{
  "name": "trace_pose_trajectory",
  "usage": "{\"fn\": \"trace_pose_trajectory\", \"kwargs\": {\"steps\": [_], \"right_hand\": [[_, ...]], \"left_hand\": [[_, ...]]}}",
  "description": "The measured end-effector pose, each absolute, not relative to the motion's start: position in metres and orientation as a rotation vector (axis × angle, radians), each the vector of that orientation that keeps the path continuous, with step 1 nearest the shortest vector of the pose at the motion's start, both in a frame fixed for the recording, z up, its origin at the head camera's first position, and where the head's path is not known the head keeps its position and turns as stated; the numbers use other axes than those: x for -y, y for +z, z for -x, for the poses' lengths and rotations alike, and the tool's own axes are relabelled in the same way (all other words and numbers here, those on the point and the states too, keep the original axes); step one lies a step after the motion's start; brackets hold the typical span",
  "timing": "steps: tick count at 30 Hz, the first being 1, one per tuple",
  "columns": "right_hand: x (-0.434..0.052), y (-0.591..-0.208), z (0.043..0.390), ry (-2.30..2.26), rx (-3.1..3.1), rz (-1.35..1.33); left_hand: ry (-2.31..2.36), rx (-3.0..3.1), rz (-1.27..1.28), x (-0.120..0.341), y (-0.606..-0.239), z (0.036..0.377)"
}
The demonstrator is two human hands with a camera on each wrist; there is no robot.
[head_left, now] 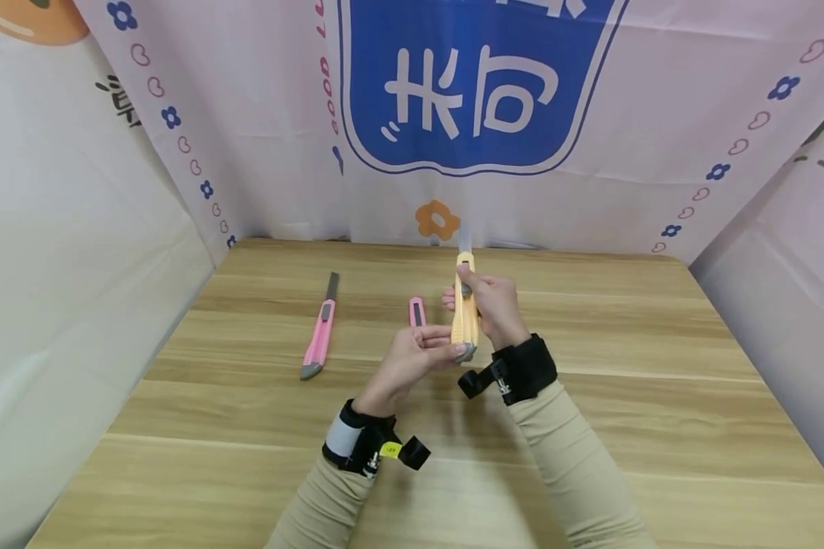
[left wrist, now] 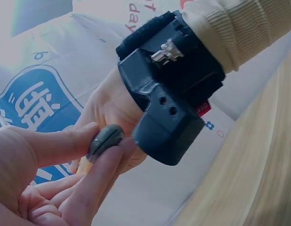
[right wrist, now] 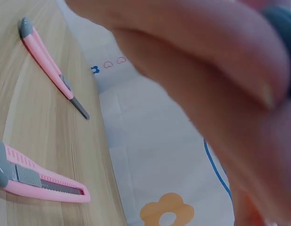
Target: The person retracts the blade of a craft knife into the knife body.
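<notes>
Blurred right-hand fingers (right wrist: 192, 61) — yellow knife (head_left: 464, 316) body mostly hidden

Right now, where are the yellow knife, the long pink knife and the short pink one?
yellow knife (head_left: 464, 324), head view, ribbed handle.
long pink knife (head_left: 320, 335), head view, pink body.
short pink knife (right wrist: 46, 181), right wrist view, pink body.

2 pink utility knives (head_left: 319, 334) (head_left: 416, 311) lie left of the hands; the wooden table (head_left: 659, 366) to their right is open.
</notes>
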State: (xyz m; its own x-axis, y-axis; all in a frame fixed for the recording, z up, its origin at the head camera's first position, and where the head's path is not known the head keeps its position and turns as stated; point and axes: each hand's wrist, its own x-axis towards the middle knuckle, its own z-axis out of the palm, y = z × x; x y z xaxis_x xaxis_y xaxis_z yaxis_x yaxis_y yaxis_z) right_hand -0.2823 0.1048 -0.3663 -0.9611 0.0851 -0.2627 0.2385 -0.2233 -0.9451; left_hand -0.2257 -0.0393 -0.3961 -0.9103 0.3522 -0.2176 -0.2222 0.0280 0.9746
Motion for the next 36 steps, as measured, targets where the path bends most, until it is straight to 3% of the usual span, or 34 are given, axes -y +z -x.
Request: {"fn": "trace_pose_trajectory", "kwargs": {"steps": [14, 36], "right_hand": [[-0.118, -0.371, 0.275, -2.269, -1.928, -0.326], [-0.113, -0.395, 0.263, -2.391, -1.905, -0.382]], "left_hand": [[1.916, -1.856, -0.252, 0.038, -0.391, 0.223], [1.798, -1.832, -0.239, 0.043, -0.394, 0.220]]}}
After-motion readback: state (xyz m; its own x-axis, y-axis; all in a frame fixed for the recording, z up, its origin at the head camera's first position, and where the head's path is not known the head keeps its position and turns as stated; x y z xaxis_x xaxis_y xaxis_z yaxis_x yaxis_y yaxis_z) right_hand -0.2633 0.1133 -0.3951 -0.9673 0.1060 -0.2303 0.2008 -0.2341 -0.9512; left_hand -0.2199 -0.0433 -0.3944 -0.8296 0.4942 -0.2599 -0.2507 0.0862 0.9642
